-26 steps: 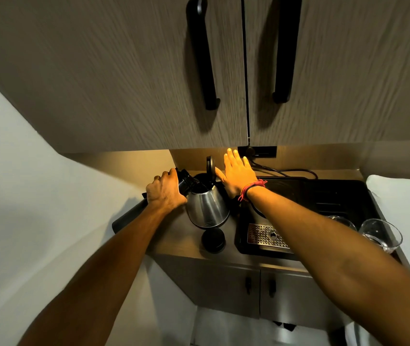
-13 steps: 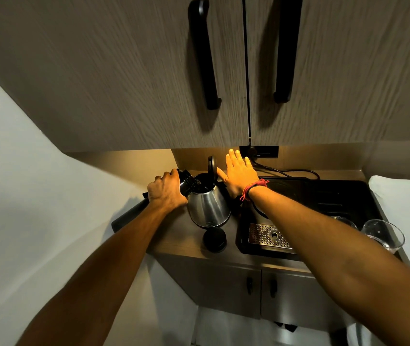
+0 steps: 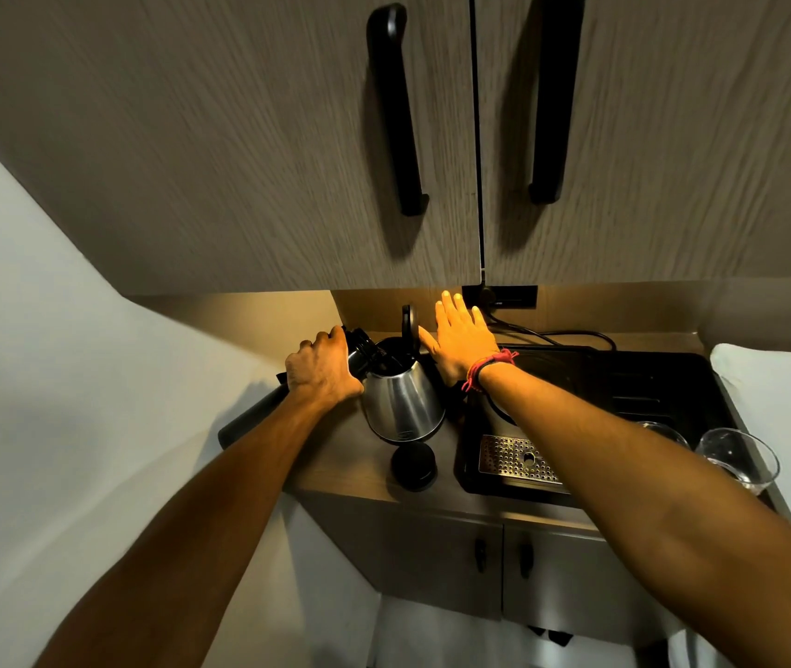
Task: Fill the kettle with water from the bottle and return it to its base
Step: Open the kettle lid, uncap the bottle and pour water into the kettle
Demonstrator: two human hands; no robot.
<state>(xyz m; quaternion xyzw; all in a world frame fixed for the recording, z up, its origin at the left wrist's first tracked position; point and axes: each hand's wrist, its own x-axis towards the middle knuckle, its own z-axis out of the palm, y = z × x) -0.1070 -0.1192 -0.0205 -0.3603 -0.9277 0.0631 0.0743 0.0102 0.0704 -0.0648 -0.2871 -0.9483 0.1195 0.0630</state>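
We are wrapping the fingers of our left hand (image 3: 323, 371) tightly around the neck end of the dark cylindrical metal bottle (image 3: 258, 412), clamping it while it is tilting with its mouth resting just over the rim of the shiny steel cone-shaped kettle (image 3: 403, 402); the bottle's body is trailing back under our left wrist. Our right hand (image 3: 461, 342) is lying flat with its fingers straight and slightly spread, gripping nothing, the thumb touching or nearly touching the upright black hinged lid (image 3: 409, 325) to keep it open. Whether water is actually running we cannot tell, since the opening is dark. To do this pour well, we are judging that the bottle mouth should be staying inside the rim just beyond our left fingertips, and the tilt rising slowly so nothing is splashing onto the brown wooden counter (image 3: 350, 467). Nearer to us than our fingers, the round black bottle cap (image 3: 413, 466) is sitting just in front of the kettle. Beyond our right wrist, the black tray (image 3: 663, 392) is likely holding the kettle's base, which our arm is hiding.
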